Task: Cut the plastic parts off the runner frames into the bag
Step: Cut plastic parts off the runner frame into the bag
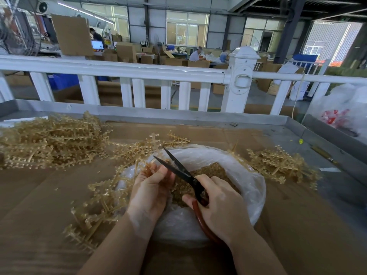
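Cardboard-covered counter [59,195], factory floor behind. Your left hand [151,191] pinches a runner frame [111,187] over the bag [228,161]; right hand [220,203] grips spread scissors [178,171]. Snip close to the parts [210,171], keeping fingers back.

Crowded round the bag, open cardboard near you

Runner frames [51,141] bank your left, more frames [278,165] flank the right of the bag [248,175]; the white railing [127,70] closes the far side, while bare cardboard [39,185] lies free at front-left.
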